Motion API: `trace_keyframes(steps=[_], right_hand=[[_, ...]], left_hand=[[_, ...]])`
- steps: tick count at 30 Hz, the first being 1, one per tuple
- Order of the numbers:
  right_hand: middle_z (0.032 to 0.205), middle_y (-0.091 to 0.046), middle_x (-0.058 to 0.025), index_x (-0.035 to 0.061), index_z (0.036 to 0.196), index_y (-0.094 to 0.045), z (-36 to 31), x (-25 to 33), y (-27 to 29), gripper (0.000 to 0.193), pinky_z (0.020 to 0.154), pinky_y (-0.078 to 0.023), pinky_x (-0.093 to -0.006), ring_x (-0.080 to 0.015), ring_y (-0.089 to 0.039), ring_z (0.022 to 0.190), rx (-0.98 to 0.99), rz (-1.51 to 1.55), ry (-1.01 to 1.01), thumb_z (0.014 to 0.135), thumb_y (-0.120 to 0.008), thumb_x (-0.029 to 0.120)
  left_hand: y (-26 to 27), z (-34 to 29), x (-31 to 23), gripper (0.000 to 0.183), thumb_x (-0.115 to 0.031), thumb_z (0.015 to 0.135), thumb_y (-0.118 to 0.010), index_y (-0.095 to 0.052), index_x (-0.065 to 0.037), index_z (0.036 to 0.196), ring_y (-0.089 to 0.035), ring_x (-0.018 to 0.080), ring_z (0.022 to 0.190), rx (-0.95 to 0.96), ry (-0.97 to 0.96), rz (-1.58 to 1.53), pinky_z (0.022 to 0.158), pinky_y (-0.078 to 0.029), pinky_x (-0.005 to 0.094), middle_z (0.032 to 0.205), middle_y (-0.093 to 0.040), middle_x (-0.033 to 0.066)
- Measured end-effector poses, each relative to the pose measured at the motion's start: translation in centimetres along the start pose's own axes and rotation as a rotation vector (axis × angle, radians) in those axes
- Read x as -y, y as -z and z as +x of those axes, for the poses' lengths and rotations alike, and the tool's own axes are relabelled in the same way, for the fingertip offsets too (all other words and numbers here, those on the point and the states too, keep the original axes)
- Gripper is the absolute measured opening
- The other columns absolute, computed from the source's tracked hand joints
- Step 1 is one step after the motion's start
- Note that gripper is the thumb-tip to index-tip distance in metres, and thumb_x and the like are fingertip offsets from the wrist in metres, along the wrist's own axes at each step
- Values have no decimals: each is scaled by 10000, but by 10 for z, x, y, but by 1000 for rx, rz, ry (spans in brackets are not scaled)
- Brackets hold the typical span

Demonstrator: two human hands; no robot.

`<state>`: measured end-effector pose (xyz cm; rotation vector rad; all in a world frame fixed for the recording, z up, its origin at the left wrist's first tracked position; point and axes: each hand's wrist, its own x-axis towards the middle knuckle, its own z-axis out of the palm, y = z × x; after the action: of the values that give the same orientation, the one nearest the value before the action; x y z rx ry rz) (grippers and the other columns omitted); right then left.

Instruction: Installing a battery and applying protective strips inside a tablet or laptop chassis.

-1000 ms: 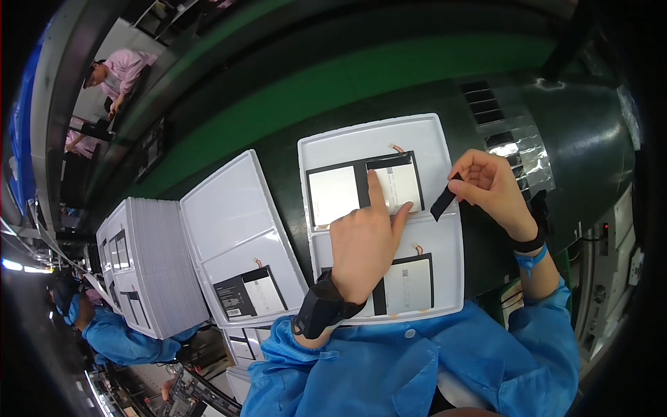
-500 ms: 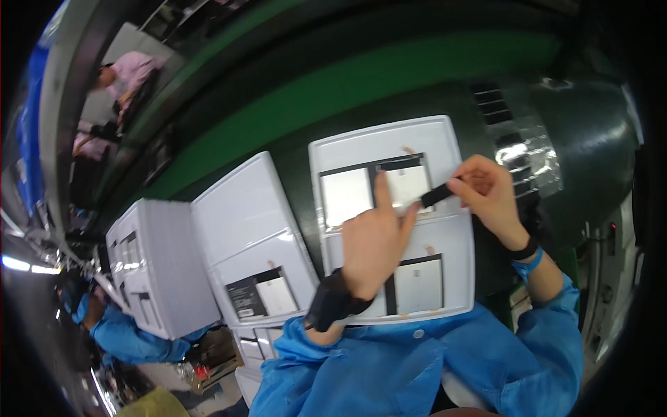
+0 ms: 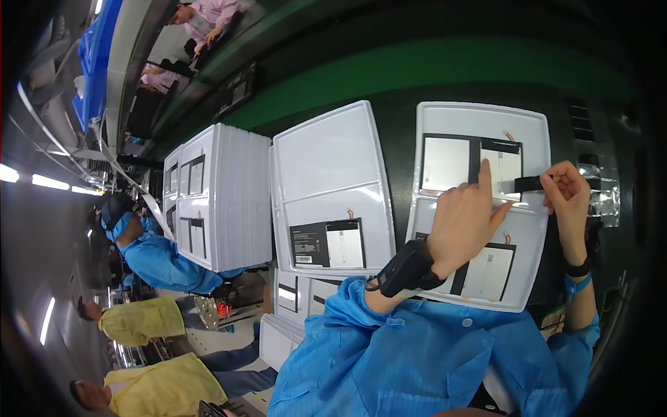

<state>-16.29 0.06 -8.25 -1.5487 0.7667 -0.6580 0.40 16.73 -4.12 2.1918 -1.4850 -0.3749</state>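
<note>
A white plastic tray (image 3: 538, 125) in front of me holds flat white battery packs with black borders and short wires. My left hand (image 3: 460, 224) lies over it, index finger stretched onto the upper battery pack (image 3: 447, 163) near its black middle band, thumb spread apart. Between the thumb and fingers of my right hand (image 3: 568, 201) is pinched a short black tape strip (image 3: 529, 183), held nearly level. Its free end reaches the pack's right edge; whether it sticks there I cannot tell. Partly under my left hand and wrist is a lower battery pack (image 3: 490, 272).
To the left stand another white tray (image 3: 330, 156) with one black-and-white pack and a tall tray stack (image 3: 243, 201). Black strips on a clear sheet (image 3: 589, 163) lie at the right. A blue-clad co-worker (image 3: 163, 254) and people in yellow (image 3: 170, 386) are at the left.
My view has swung left, so the trays appear farther right. The black strip has gone from slanted to nearly level, and my left thumb is now apart from its end.
</note>
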Motion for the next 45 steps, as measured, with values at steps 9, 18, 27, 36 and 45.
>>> trace_keyframes(steps=[9,18,27,36,45], right_hand=[[756,-654,32,60,944,-648,-2,12,-9,135,490,-416,-159,-8,-551,571,-17,16,-58,939,-767,123],[785,-711,-26,-5,946,-673,-4,21,-21,138,561,-508,-160,-23,-637,617,-124,47,-18,924,-779,81],[819,-729,-70,-39,960,-687,29,27,-16,194,613,-533,-193,-61,-665,675,-80,100,36,905,-804,106],[769,-708,-22,-17,887,-678,-74,39,-48,148,621,-513,-185,-40,-654,681,-28,4,-224,871,-814,40],[800,-739,-69,-35,881,-691,-84,39,-55,140,669,-574,-213,-70,-700,718,-72,-140,-166,863,-810,37]], left_hand=[[6,-26,9,802,-350,838,-825,-495,75,1432,-629,303,847,28,-121,-45,778,-528,405,879,-628,140],[0,-48,0,1090,-418,695,-915,-406,62,1530,-522,317,1052,126,-199,-51,935,-482,417,1193,-535,166],[-6,-44,-3,826,-305,754,-886,-538,27,1425,-533,372,1118,-72,-234,-39,949,-470,452,1228,-554,186],[-15,-71,36,256,-32,758,-837,-792,-66,1008,-544,205,650,-267,-264,-50,585,-431,344,715,-585,33],[-17,-77,41,278,-26,722,-852,-813,-95,988,-555,176,676,-264,-331,-4,601,-435,323,733,-598,10]])
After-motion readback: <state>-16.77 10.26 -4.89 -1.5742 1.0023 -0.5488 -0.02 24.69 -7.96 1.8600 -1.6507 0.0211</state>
